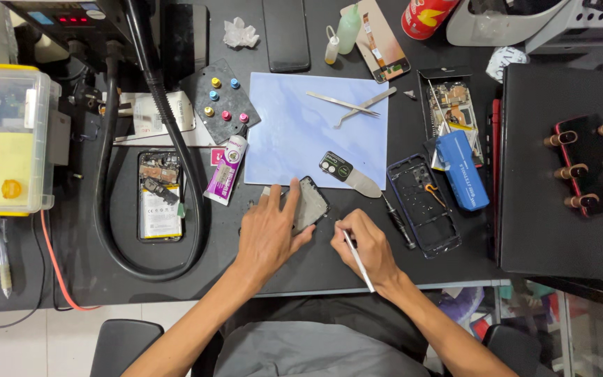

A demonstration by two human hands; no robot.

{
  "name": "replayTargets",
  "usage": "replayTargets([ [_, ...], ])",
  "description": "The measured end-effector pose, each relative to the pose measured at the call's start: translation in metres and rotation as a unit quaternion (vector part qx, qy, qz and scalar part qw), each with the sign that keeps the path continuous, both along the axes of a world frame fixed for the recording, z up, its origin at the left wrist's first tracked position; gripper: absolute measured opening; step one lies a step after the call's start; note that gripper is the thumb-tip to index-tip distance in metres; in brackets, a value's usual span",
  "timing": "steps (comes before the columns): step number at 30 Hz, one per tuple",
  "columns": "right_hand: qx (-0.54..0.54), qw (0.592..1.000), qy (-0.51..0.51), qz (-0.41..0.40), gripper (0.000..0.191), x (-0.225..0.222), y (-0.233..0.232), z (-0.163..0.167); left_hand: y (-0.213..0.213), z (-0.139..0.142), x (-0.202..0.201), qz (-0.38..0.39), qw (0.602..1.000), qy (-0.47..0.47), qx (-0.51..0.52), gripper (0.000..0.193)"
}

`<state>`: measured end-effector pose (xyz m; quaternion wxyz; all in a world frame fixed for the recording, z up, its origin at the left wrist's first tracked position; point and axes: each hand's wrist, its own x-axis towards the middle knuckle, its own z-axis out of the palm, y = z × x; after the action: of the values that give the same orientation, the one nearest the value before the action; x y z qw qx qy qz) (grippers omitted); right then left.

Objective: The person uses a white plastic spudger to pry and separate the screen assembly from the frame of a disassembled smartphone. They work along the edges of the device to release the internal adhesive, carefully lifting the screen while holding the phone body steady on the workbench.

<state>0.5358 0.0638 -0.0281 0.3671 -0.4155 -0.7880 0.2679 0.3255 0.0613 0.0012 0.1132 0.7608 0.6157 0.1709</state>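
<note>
Pinching a thin white-handled tool (359, 260) in our right hand (366, 250), we pressed our spread left hand (268, 234) on the dark phone cover (309, 204) at the table's (329, 265) near edge, judging careful prying next.

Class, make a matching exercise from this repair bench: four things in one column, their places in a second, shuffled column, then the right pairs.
Things
1. Tweezers
2. Glue tube
3. Dark part
4. Thin tool

Places
A. In the right hand
B. Under the left hand
C. On the blue mat
D. Left of the mat, on the black table

Pairs: 1-C, 2-D, 3-B, 4-A
</note>
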Motion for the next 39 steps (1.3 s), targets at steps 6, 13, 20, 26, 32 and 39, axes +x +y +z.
replayTargets([
  [6, -0.083, 0.996, 0.018, -0.027, 0.017, -0.001, -0.001, -0.001, -0.008, 0.001, 0.011, 0.026, 0.999, 0.046, -0.014, 0.087],
  [13, -0.113, 0.992, 0.020, -0.047, 0.018, -0.003, 0.002, -0.003, -0.013, 0.003, 0.022, 0.043, 0.993, 0.105, 0.017, 0.083],
  [20, -0.109, 0.992, 0.039, -0.052, 0.018, -0.006, 0.003, 0.000, -0.012, 0.003, 0.024, 0.045, 0.991, 0.121, 0.017, 0.082],
  [26, -0.139, 0.987, 0.019, -0.073, 0.019, -0.009, 0.005, 0.005, -0.011, 0.004, 0.027, 0.045, 0.988, 0.148, 0.029, 0.080],
  [32, -0.094, 0.994, 0.008, -0.060, 0.018, -0.010, 0.005, 0.004, -0.010, 0.009, 0.026, 0.043, 0.988, 0.147, 0.034, 0.080],
  [39, -0.031, 0.999, -0.009, -0.035, 0.019, -0.008, 0.008, 0.002, -0.001, 0.010, 0.018, 0.024, 0.996, 0.088, 0.000, 0.086],
])
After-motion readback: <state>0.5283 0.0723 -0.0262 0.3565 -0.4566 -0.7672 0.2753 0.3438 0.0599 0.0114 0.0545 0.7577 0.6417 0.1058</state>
